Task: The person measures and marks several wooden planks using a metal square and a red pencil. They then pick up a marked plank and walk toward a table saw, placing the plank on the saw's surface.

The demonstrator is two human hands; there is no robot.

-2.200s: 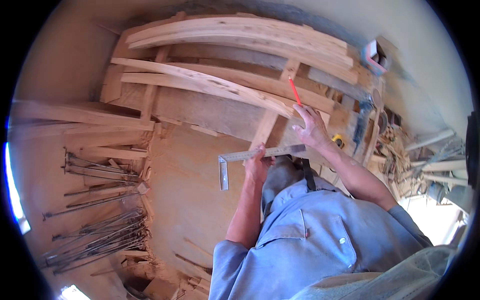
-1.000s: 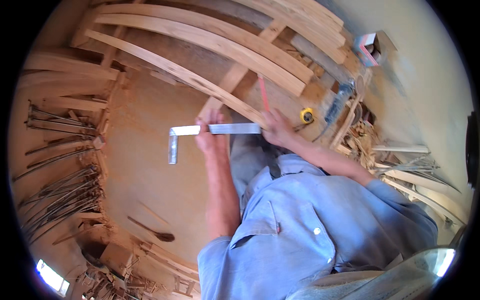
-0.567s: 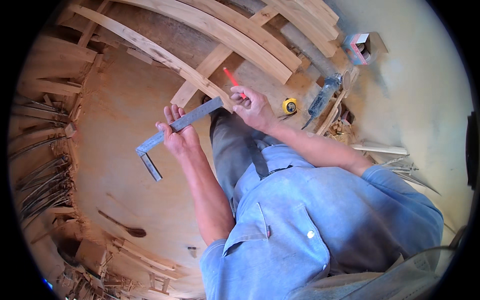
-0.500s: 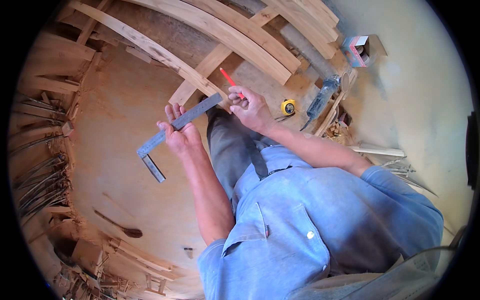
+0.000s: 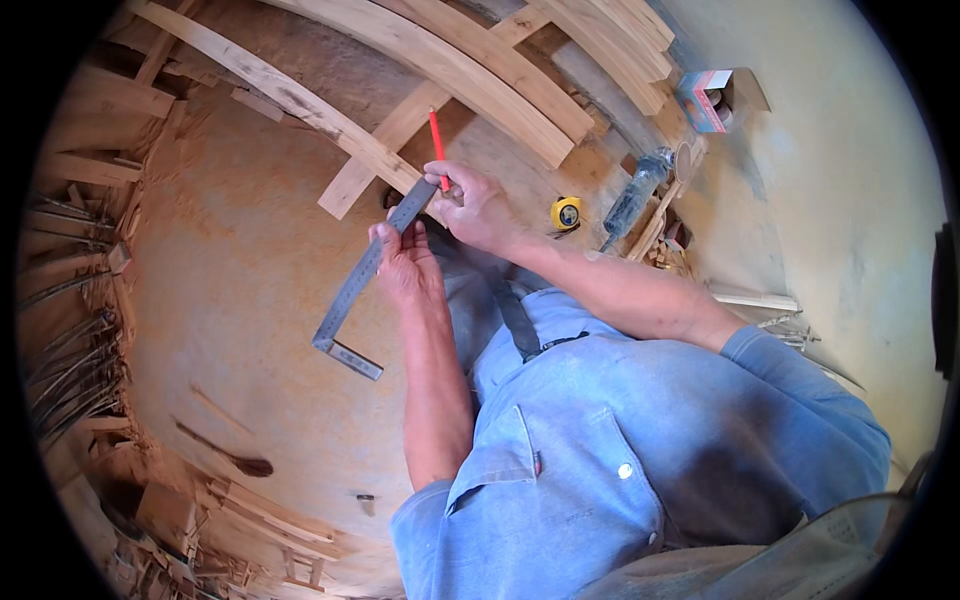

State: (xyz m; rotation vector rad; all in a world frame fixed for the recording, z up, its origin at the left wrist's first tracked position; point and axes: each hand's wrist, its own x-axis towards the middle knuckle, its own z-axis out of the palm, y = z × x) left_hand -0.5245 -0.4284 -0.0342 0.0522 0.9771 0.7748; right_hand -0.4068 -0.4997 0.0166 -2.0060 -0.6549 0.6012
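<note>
My left hand is closed on a metal try square, its thumb on the long graduated blade and its short stock hanging at the lower left. The blade's far end reaches the near end of a long narrow board. My right hand pinches a red pencil that points up and away. Its fingers are beside the blade's tip and the board's end; whether they touch the wood cannot be made out.
Several planks lie side by side across a wooden crosspiece. To the right are a yellow tape measure, an angle grinder and an open carton. A brush lies on the floor at lower left.
My left hand has moved right and closed its fingers round the square, which now slants more steeply. My right hand and the pencil have shifted slightly left, with the pencil more upright.
</note>
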